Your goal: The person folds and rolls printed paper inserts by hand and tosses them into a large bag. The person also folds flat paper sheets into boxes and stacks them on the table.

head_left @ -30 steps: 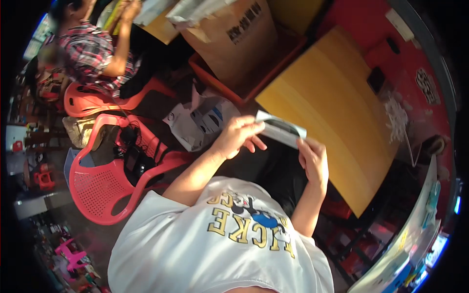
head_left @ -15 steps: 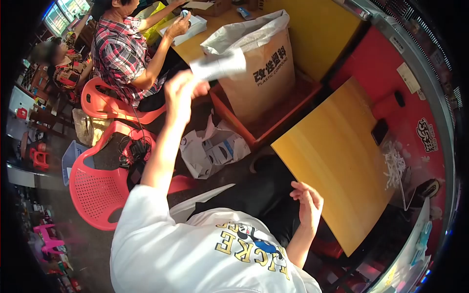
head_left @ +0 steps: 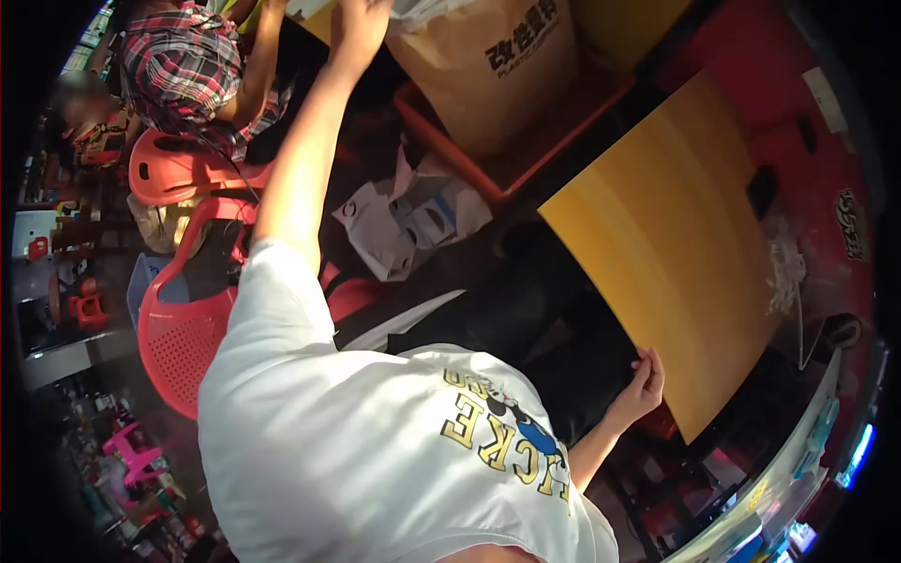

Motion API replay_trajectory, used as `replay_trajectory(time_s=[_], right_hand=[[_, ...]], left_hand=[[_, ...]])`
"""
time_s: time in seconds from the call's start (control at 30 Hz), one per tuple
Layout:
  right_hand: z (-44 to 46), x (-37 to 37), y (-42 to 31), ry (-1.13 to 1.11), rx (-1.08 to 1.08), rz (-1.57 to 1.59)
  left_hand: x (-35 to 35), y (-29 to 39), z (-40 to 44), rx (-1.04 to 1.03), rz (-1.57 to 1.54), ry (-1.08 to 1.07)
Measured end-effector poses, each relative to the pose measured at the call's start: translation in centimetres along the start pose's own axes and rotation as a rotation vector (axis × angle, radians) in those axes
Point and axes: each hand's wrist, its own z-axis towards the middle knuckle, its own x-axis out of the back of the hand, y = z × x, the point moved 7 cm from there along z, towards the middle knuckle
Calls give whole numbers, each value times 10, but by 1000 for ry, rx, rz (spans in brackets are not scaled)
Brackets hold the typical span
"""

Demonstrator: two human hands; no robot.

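Note:
My left hand (head_left: 362, 26) reaches far forward, at the top edge of the view. It is beside the rim of a big brown paper sack (head_left: 497, 84) with a white liner (head_left: 436, 11) and dark printing. My left fingertips are cut off by the frame, so whatever they hold is hidden. Low on the right, my right hand (head_left: 644, 387) is at the near edge of a yellow wooden table (head_left: 676, 235). Its fingers are curled in against the thumb, and nothing shows in them.
The sack stands in an orange-red tray (head_left: 511, 183). On the floor lies a crumpled white bag (head_left: 404, 220). Red plastic chairs (head_left: 188, 347) and a seated person in a plaid shirt (head_left: 183, 66) are at left. A dark phone (head_left: 761, 192) and white strips (head_left: 785, 267) lie along the table's right side.
My left hand has moved forward and up, and the blurred white object by it is out of sight. My right hand has shifted right along the table edge. The view has tilted downward.

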Motion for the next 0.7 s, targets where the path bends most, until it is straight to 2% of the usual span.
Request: replay_trajectory(time_s=[0.03, 0.07, 0.1, 0.17, 0.2, 0.23, 0.27, 0.37, 0.4, 0.47, 0.5, 0.53, 0.6, 0.63, 0.7], right_hand=[[-1, 8, 4, 59, 85, -151], [-3, 13, 7, 114, 177, -300], [-7, 13, 17, 150, 253, -236], [-14, -9, 2, 34, 501, -571], [-14, -17, -2, -36, 535, -546], [-13, -17, 0, -49, 538, -546], [-12, -17, 3, -72, 558, -576], [-9, -23, -5, -108, 636, -655], [-9, -30, -9, -111, 682, -694], [-13, -27, -7, -136, 595, -718], [-13, -27, -3, -155, 572, -728], [-11, -28, 0, -166, 549, -737], [-10, -22, 1, -117, 483, -776], [-8, -18, 3, -92, 457, -795], [-7, -13, 7, -98, 437, -851]], left_hand=[[23, -12, -15, -301, 541, 54], [17, -11, -54, -237, 339, 102], [18, -25, -88, -201, 223, 64], [23, -78, -155, 79, 206, -95], [30, -114, -191, 288, 198, -61], [34, -145, -224, 426, 290, -152], [38, -186, -255, 474, 444, -271], [31, -273, -328, 748, 397, -451], [31, -303, -335, 753, 390, -444], [26, -353, -358, 533, 698, -694], [30, -375, -367, 671, 707, -634], [27, -392, -371, 675, 701, -643], [20, -410, -364, 544, 792, -497], [12, -422, -356, 545, 784, -507], [-2, -443, -350, 786, 740, -582]])
